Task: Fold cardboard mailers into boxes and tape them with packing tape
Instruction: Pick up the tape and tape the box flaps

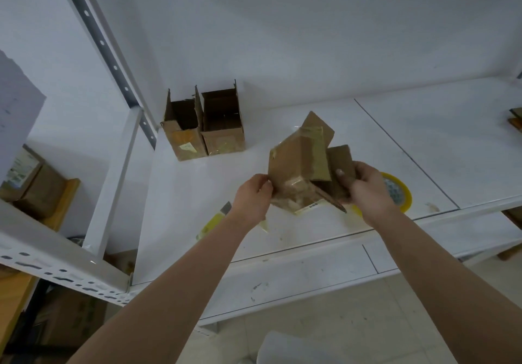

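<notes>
I hold a brown cardboard mailer [299, 165] above the white table [197, 194]; it is partly folded, with clear tape on its faces and flaps sticking up. My left hand [252, 197] pinches its lower left corner. My right hand [365, 185] grips a flap on its right side. A roll of yellowish packing tape [399, 191] lies on the table behind my right hand, partly hidden. Two folded boxes [203, 126] stand open-topped side by side at the back left.
A yellow utility knife [217, 218] lies on the table under my left wrist, beside a scrap of tape [264, 225]. A white metal shelf post [113, 171] rises at the left, with cardboard boxes [34, 182] on the shelf beyond. More cardboard [515, 119] shows at the far right edge.
</notes>
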Available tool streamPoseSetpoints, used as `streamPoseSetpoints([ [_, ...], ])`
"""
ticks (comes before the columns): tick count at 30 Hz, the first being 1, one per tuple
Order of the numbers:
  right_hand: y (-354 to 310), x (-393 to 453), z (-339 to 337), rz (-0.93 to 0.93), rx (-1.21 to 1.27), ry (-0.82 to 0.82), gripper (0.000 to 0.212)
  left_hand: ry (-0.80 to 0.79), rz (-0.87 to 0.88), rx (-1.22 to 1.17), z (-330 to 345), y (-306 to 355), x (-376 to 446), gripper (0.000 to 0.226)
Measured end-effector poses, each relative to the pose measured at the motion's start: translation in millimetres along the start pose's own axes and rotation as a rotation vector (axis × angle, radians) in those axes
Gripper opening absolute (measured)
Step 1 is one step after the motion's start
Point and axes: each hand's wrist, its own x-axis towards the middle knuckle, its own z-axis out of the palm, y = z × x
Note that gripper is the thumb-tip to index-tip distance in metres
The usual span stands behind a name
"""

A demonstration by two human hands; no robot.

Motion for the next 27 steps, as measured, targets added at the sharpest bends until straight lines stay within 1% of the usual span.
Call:
streamPoseSetpoints([
  [2,-4,4,0,-0.013,-0.068,-0.019,0.018,-0.042,-0.020,0.069,-5,-3,3,0.033],
  [5,-5,6,5,0.009,-0.172,-0.059,0.021,-0.085,-0.092,0.070,-7,-3,2,0.047],
  [7,-3,6,10,0.040,-0.204,-0.093,0.022,-0.087,-0.107,0.087,-7,-1,0,0.050],
  [9,0,4,16,0.047,-0.239,-0.129,0.023,-0.104,-0.110,0.072,-8,0,-3,0.062],
  [12,2,-1,24,0.040,-0.272,-0.231,0.021,-0.143,-0.088,0.046,-12,2,-5,0.072],
  [14,0,-2,31,0.056,-0.312,-0.309,0.024,-0.169,-0.078,0.116,-15,0,0,0.080],
  [15,-2,-1,36,0.057,-0.329,-0.327,0.025,-0.169,-0.080,0.157,-16,-2,3,0.076],
  [17,-7,2,44,0.031,-0.346,-0.333,0.028,-0.145,-0.074,0.179,-20,-6,9,0.054],
  [19,-16,5,56,-0.006,-0.347,-0.347,0.031,-0.104,-0.051,0.115,-29,-7,12,0.037],
  [22,-30,10,83,-0.051,-0.294,-0.374,0.033,0.055,0.004,0.054,-57,-6,12,0.027],
  [24,-37,13,109,-0.081,-0.295,-0.421,0.031,0.186,0.034,0.141,-83,-8,13,0.026],
  [27,-41,14,153,-0.140,-0.340,-0.506,0.028,0.350,0.059,0.382,-124,-17,15,0.029],
])
